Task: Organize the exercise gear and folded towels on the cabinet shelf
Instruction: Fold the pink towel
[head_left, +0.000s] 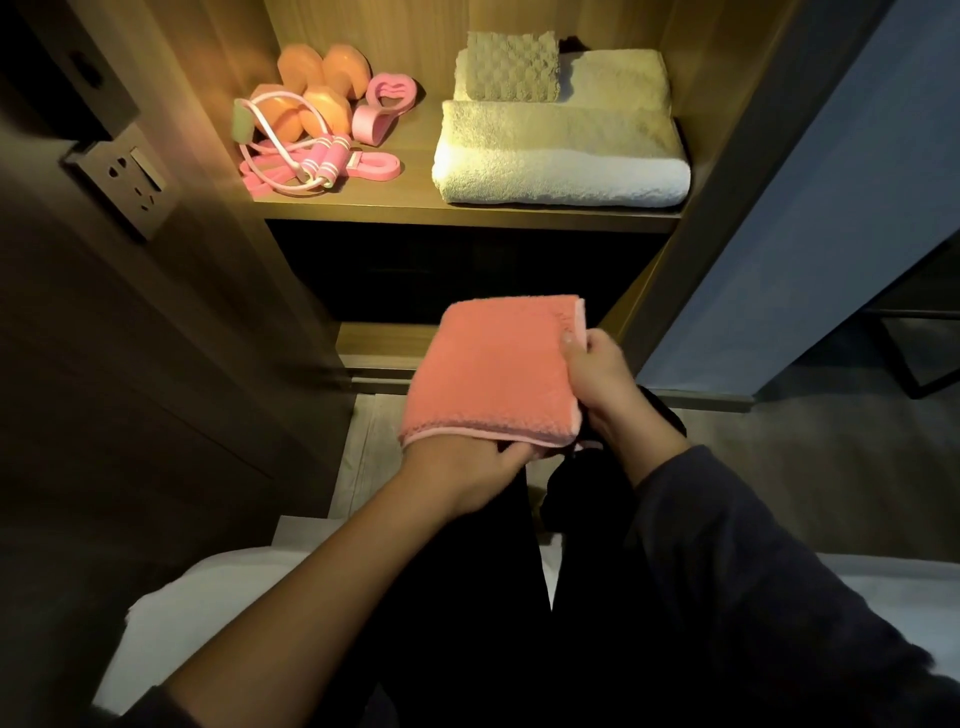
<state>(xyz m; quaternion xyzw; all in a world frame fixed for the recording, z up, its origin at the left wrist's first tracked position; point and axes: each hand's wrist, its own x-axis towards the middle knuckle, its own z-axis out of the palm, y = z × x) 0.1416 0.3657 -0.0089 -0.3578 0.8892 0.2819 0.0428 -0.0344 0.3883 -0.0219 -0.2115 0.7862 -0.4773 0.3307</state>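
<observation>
Pink towel, folded and gripped at its near edge by my left hand and at its side edge by my right hand, is not yet placed and sits below the cabinet shelf, which already holds exercise gear and stacked towels.

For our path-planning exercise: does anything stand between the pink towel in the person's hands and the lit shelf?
Nothing visible does: the shelf is open at the front, above the pink towel. On the shelf, folded white towels fill the right side and exercise gear the left, so it likely lands on the stack.
</observation>
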